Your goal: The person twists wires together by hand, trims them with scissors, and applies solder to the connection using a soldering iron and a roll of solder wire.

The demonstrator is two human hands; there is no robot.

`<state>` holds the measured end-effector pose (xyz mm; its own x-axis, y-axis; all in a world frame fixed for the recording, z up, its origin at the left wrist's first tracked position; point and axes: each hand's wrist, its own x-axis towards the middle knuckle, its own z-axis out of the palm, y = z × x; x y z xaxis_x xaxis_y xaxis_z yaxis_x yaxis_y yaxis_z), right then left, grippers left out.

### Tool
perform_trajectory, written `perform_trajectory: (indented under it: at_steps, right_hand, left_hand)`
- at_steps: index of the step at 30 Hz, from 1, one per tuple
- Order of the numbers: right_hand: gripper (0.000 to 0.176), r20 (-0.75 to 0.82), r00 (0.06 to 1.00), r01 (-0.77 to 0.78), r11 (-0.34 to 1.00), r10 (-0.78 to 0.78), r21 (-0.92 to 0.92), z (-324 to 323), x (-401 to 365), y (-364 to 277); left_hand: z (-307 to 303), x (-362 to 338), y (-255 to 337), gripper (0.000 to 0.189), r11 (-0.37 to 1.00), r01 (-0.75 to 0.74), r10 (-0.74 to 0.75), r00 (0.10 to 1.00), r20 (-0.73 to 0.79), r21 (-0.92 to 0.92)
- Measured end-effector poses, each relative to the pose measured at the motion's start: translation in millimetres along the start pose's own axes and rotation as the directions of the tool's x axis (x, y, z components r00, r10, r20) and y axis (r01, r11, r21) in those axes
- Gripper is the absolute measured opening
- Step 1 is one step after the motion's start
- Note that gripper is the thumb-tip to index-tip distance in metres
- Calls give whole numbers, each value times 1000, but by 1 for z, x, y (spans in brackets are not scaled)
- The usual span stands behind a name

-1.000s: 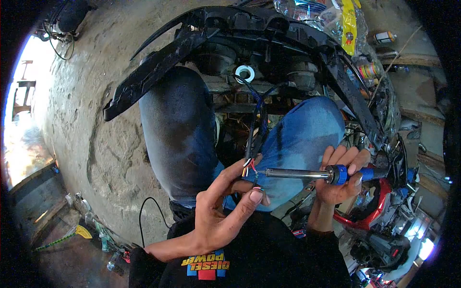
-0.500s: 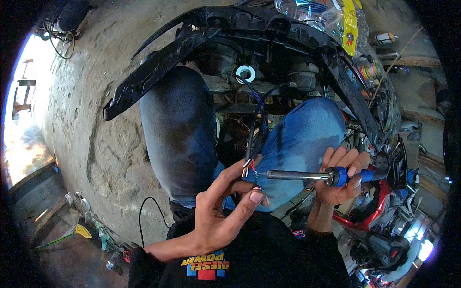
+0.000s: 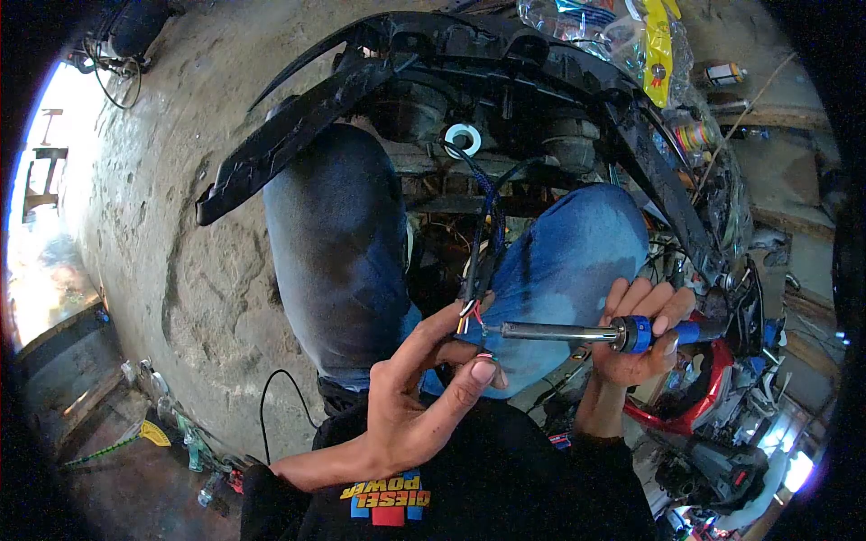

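My right hand point(image 3: 639, 338) is wrapped round the blue handle of a soldering iron point(image 3: 561, 332), whose metal barrel points left. The iron's tip lies right at the bared ends of thin coloured wires point(image 3: 470, 313), red, white and yellow among them. My left hand point(image 3: 431, 383) is closed on these wires, with thumb and fingers pinching a small wire end below the iron's tip. From the wires a dark cable point(image 3: 487, 216) runs up between my knees to the black vehicle part. Part of what the left fingers grip is hidden behind the thumb.
A black curved plastic frame point(image 3: 505, 54) arches around my knees, with a white ring point(image 3: 463, 140) inside it. To the right lie a red plastic part point(image 3: 717, 392), loose wires and clutter. A yellow packet point(image 3: 658, 54) is at the top right. Rough concrete floor point(image 3: 212, 270) stretches left.
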<state>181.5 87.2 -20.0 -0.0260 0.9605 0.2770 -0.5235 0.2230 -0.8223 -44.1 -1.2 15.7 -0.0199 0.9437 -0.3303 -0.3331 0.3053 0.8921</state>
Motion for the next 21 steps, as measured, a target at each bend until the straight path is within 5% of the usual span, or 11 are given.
perform_trajectory:
  at_steps: [21]
  right_hand:
    - [31,-19,1000,22,1000,-22,-4,-1,0,3]
  left_hand:
    - [0,0,1,52,999,-15,15,1000,5,30]
